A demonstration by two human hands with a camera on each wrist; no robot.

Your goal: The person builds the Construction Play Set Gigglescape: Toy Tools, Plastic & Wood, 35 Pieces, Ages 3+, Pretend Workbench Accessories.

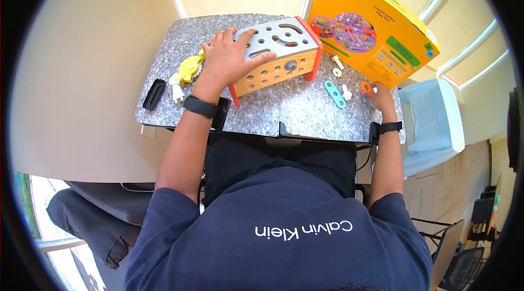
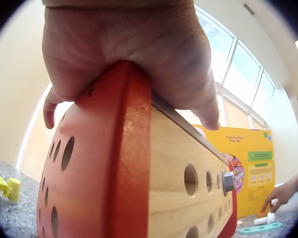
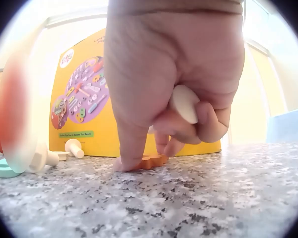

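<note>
My left hand (image 1: 226, 62) rests with spread fingers on the grey top of a wooden toy workbench (image 2: 161, 163), its palm over the red end panel. A grey bolt (image 2: 229, 182) sticks out of the bench's side. At the right of the table my right hand (image 3: 174, 74) holds a white plastic piece (image 3: 184, 104) in its curled fingers; most of that piece is hidden. Thumb and fingertip of the same hand pinch an orange gear (image 3: 154, 161) lying on the tabletop. Near it are a white bolt (image 1: 346, 92) and a teal strip with holes (image 1: 334, 94).
A yellow play-set box (image 1: 376, 24) stands behind the right hand. Another white bolt (image 1: 338, 62) and a white ring (image 1: 337, 72) lie before it. Yellow pieces (image 1: 190, 68) and a black case (image 1: 154, 94) lie at the left. A light blue bin (image 1: 436, 127) stands beside the table.
</note>
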